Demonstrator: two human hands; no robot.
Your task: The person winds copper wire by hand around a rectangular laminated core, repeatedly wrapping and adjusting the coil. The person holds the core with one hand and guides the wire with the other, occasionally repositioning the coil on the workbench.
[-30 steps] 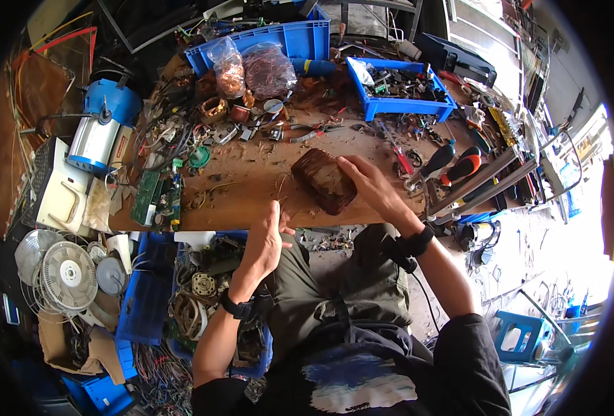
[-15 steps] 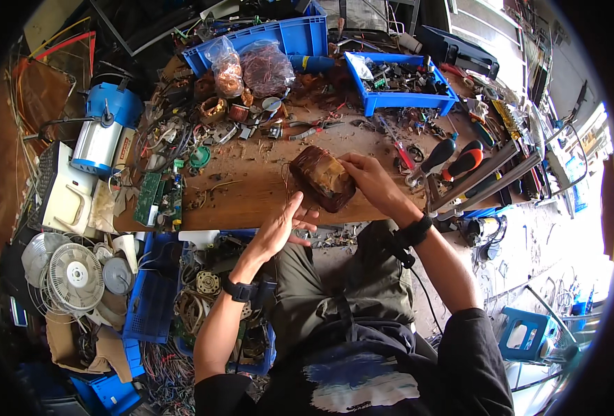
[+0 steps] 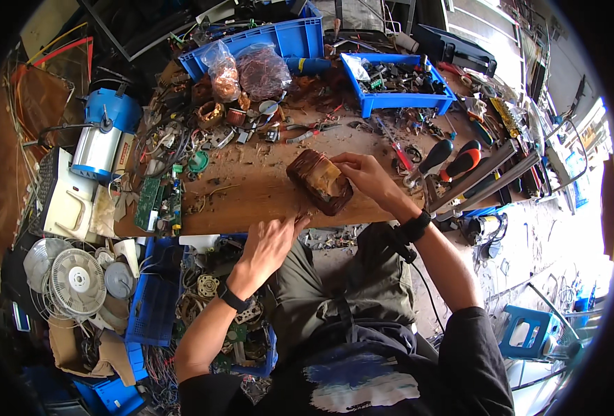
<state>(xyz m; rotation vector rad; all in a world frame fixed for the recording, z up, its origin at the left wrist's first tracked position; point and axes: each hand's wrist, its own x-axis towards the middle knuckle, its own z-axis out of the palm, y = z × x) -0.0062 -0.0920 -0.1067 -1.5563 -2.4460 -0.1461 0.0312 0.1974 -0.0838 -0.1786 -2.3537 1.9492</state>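
Observation:
My right hand (image 3: 366, 177) grips the upper right corner of a brown, squarish coil of copper wire (image 3: 308, 175) with a yellowish inner part, held above the front of the wooden bench (image 3: 230, 216). My left hand (image 3: 270, 244) is below and left of the coil, back upward, with its fingers bent together near the bench's front edge; what is between them is too small or hidden to make out. Pliers (image 3: 303, 130), green circuit boards (image 3: 156, 201) and loose scraps lie around. Screwdrivers with black and red-orange handles (image 3: 463, 161) stand to the right beside metal bars (image 3: 501, 177).
Behind are blue bins (image 3: 397, 100), bagged copper wire (image 3: 262, 73) and a blue-and-silver cylindrical appliance (image 3: 93, 145). Below left are fan parts (image 3: 78, 277), cardboard (image 3: 88, 347) and more bins (image 3: 151, 312). A blue stool (image 3: 529, 333) is at lower right.
My left hand has turned back upward and its spread fingers have drawn together. The coil in my right hand has shifted slightly left and turned, showing more of its yellowish inside.

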